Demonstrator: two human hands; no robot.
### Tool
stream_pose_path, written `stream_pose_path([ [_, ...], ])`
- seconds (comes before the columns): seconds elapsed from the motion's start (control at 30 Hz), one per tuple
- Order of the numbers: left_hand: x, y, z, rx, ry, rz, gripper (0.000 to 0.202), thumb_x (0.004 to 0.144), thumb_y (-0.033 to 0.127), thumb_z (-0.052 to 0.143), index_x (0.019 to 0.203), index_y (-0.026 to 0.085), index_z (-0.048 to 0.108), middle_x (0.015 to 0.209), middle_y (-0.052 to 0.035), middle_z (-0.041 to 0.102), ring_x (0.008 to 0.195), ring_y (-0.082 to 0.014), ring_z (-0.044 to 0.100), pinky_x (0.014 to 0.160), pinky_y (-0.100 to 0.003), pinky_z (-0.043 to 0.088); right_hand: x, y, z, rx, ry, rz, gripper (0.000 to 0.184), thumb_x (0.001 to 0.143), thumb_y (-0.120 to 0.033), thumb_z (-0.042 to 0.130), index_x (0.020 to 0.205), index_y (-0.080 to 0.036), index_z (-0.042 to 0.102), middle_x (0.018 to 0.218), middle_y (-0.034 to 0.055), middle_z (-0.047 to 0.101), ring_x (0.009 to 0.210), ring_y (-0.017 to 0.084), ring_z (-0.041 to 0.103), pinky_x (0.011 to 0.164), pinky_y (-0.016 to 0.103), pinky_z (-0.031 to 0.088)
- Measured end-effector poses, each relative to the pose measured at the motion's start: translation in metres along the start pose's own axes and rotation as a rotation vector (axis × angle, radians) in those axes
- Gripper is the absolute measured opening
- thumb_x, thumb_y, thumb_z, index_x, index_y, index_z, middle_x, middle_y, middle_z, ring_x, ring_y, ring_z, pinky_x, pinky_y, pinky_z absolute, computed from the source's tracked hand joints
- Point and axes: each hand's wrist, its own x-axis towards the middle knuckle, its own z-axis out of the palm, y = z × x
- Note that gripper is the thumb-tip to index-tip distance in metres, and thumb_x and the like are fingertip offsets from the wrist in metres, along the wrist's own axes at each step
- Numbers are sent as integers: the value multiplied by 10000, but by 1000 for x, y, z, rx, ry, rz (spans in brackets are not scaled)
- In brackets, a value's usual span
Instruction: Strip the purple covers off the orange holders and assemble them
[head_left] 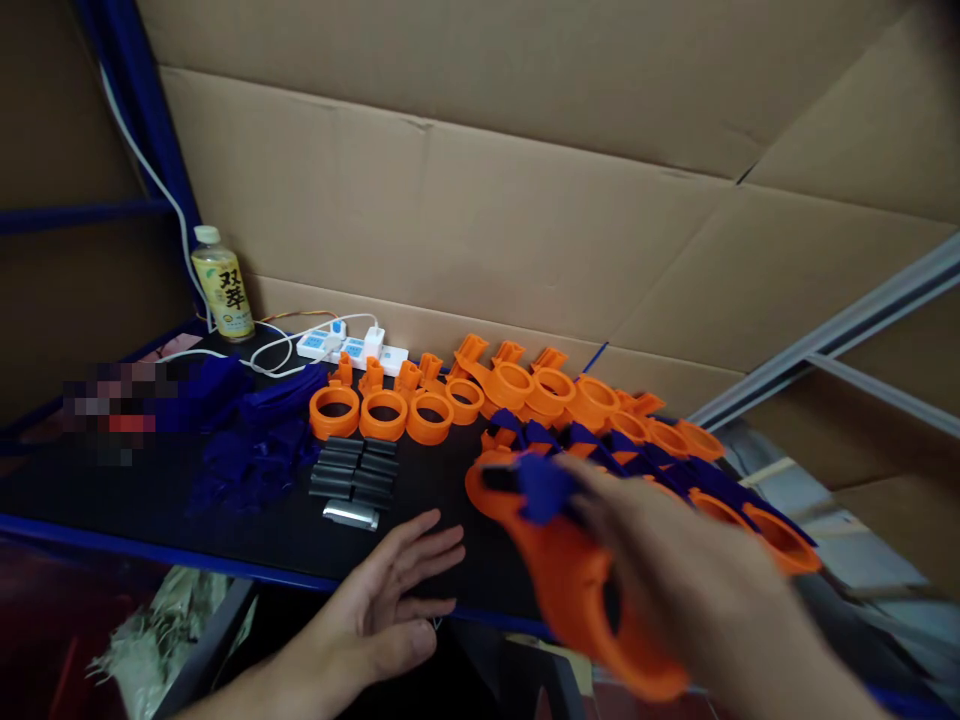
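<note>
My right hand [697, 590] is closed round a large orange plastic part [570, 590] with a blue piece [544, 487] fitted at its top; it is blurred by motion and held above the front edge of the black table [172, 510]. My left hand [390, 610] is open, palm up, fingers spread, at the table's front edge and holds nothing. Just beyond its fingers lie a small metal piece [350, 514] and a stack of black blocks [354, 467].
A row of orange ring parts [382, 413] runs across the table, with more orange-and-blue assemblies [675, 450] to the right. Loose blue parts [251, 440] lie at left. A drink bottle [223, 285] and a white power strip [352, 348] stand by the cardboard wall [487, 220].
</note>
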Motion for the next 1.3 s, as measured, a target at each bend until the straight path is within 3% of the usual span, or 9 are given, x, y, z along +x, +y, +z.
stream_pose_path([
  [0.07,-1,-2,4,-82,86,46,666,785,403,781,1394,301,531,1478,-142,513,1342,-364,479,1028,-523,449,21,-54,22,0,-18,-140,525,929,-77,393,1447,-133,457,1088,132,701,893,225,684,705,332,579],
  [0.13,-2,-1,1,-97,268,46,597,807,416,760,1352,293,551,1395,-122,579,1239,-333,562,948,-468,513,39,-91,34,-45,-32,-209,459,915,-45,349,1325,-58,556,1010,152,704,834,216,677,658,324,564],
  [0.27,-2,5,-12,53,591,5,399,845,425,718,1174,228,607,1045,-69,672,939,-240,645,700,-323,571,65,-117,48,-89,-80,-287,357,948,-93,367,1207,-17,600,842,141,666,698,205,627,544,316,490],
  [0.4,-2,14,-20,64,618,36,358,830,428,727,1087,204,619,918,-30,647,807,-188,636,588,-252,548,81,-116,52,-46,-131,-330,303,954,-145,426,1183,-35,591,852,123,648,674,186,593,492,297,429],
  [0.6,0,24,-28,-54,541,-9,410,874,414,676,1204,192,578,933,-52,672,737,-194,664,483,-239,533,109,-105,52,86,-298,-390,252,832,-76,553,1078,-96,605,919,75,655,722,160,595,535,291,425],
  [0.77,-5,29,-32,-89,517,-30,388,901,409,642,1208,187,559,856,-25,655,674,-178,660,478,-257,552,131,-95,44,158,-344,-487,144,907,-113,528,1033,-112,598,813,36,629,640,135,561,496,279,337],
  [0.97,-4,34,-31,-48,474,-22,447,902,424,629,1271,194,525,985,-73,671,716,-201,670,445,-254,533,135,-87,44,179,-321,-542,185,931,-101,461,1053,-110,599,763,28,617,603,123,530,508,270,336],
  [1.17,-3,33,-27,30,570,58,401,871,446,665,1187,217,573,973,-44,636,796,-194,635,498,-239,539,127,-88,60,293,-147,-314,249,957,-101,403,1103,-104,605,888,84,679,736,143,624,611,261,439],
  [1.3,-5,37,-21,39,564,44,397,877,450,655,1185,207,591,1014,-68,657,834,-216,637,539,-273,560,134,-75,67,300,-247,-120,217,984,-200,448,1047,-167,652,1016,102,698,862,185,661,713,277,471],
])
